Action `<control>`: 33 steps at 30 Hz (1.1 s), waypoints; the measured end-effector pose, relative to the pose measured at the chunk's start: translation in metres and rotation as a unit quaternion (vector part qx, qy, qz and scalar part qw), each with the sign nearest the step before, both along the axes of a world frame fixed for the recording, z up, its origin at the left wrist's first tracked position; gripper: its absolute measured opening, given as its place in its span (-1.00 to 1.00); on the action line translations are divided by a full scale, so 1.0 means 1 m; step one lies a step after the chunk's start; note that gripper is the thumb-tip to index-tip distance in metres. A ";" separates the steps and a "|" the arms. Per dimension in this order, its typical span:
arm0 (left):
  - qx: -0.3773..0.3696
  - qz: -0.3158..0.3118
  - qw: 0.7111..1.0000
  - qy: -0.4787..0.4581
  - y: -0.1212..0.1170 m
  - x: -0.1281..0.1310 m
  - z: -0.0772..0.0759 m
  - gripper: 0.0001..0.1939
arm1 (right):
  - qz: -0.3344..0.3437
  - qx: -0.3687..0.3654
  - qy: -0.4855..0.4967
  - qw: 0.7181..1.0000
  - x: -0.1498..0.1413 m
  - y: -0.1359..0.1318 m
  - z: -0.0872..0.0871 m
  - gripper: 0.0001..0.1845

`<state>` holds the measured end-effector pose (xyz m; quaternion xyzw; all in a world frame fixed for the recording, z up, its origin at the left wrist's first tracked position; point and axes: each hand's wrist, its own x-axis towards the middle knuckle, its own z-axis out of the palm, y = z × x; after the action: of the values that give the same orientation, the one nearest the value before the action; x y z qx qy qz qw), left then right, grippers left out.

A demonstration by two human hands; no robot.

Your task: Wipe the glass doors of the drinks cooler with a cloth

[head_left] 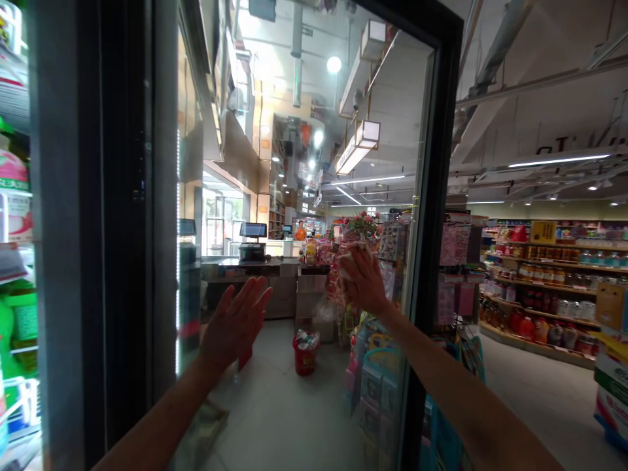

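Note:
A tall glass door [392, 104] in a black frame [445, 131] stands right in front of me. My left hand [235, 327] is raised to the left part of the pane, its fingers stretched out and the palm turned to the glass, holding nothing. Whether that palm touches the pane I cannot tell. Farther right and a little higher, my right hand [367, 284] holds a pale, crumpled cloth [349, 265] against the glass, with the fingers over it. The pane looks slightly hazy, and the shop shows through or in it.
At the left edge are lit shelves with packaged goods [17, 314]. A checkout counter [279, 297], a red bucket [305, 363] and a distant person in orange [299, 232] appear in the glass. Stocked shelves [549, 288] curve along the right, with stacked boxes [611, 399] nearer.

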<state>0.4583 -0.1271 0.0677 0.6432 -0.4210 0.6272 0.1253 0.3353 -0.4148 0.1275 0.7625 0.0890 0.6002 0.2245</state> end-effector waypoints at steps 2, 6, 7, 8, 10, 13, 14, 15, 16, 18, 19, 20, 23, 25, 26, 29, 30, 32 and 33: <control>0.000 -0.003 1.000 -0.009 0.000 -0.001 0.001 -0.40 | -0.011 0.081 -0.055 0.995 0.000 -0.012 0.010 -0.47; 0.001 0.008 1.000 -0.017 0.000 -0.001 0.001 -0.39 | -0.007 0.232 -0.153 0.960 0.014 -0.009 0.033 -0.45; 0.004 0.013 1.000 -0.017 0.000 -0.001 0.001 -0.39 | -0.004 0.250 -0.168 0.954 0.018 -0.006 0.037 -0.44; 0.008 0.019 1.000 -0.017 0.000 -0.001 0.001 -0.38 | -0.001 0.256 -0.177 0.950 0.022 -0.003 0.040 -0.44; 0.018 0.030 0.999 -0.018 0.001 -0.001 0.001 -0.38 | 0.002 0.243 -0.180 0.953 0.026 -0.002 0.048 -0.44; 0.015 0.040 0.999 -0.026 0.001 0.000 0.001 -0.40 | 0.005 0.201 -0.154 0.967 0.029 -0.007 0.068 -0.44; 0.013 0.042 0.999 -0.026 0.001 0.000 0.001 -0.40 | 0.007 0.197 -0.153 0.968 0.030 -0.007 0.077 -0.44; 0.012 0.044 0.999 -0.026 0.001 0.000 0.002 -0.41 | 0.010 0.202 -0.163 0.966 0.032 -0.004 0.084 -0.44; 0.011 0.045 0.999 -0.025 0.001 0.000 0.002 -0.40 | 0.012 0.211 -0.179 0.961 0.035 0.002 0.090 -0.44; 0.010 0.045 0.999 -0.022 0.000 0.000 0.002 -0.39 | 0.013 0.208 -0.184 0.961 0.040 0.024 0.088 -0.43; 0.009 0.043 0.999 -0.022 0.000 0.000 0.002 -0.39 | 0.014 0.184 -0.166 0.969 0.042 0.037 0.078 -0.44; 0.005 0.040 0.999 -0.023 -0.001 -0.001 0.002 -0.39 | 0.015 0.128 -0.108 0.986 0.042 0.048 0.064 -0.44; 0.001 0.038 0.999 -0.019 -0.002 -0.002 0.001 -0.39 | 0.047 -0.090 0.050 0.994 0.032 0.059 0.010 -0.46; 0.001 0.040 0.999 -0.017 -0.003 -0.003 0.001 -0.40 | 0.056 -0.141 0.083 0.985 0.021 0.041 -0.009 -0.48; 0.000 0.041 0.999 -0.017 -0.003 -0.004 0.002 -0.40 | 0.046 -0.113 0.068 0.990 0.015 0.026 -0.009 -0.48; 0.002 0.055 0.998 -0.023 -0.001 -0.006 0.006 -0.39 | 0.015 0.045 -0.041 0.998 0.002 -0.021 0.024 -0.45; 0.009 0.065 0.997 -0.027 -0.001 -0.008 0.007 -0.38 | 0.013 0.089 -0.075 0.993 0.000 -0.033 0.039 -0.44; 0.018 0.090 0.996 -0.019 -0.003 -0.012 0.003 -0.37 | 0.020 0.139 -0.115 0.983 0.000 -0.050 0.065 -0.42; 0.011 0.104 0.994 -0.006 -0.006 -0.015 -0.002 -0.37 | 0.027 0.149 -0.122 0.981 0.000 -0.054 0.073 -0.41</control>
<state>0.4436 -0.1328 0.0658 0.6810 -0.3595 0.6360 0.0493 0.3357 -0.4688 0.2009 0.7056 -0.0094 0.7012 0.1015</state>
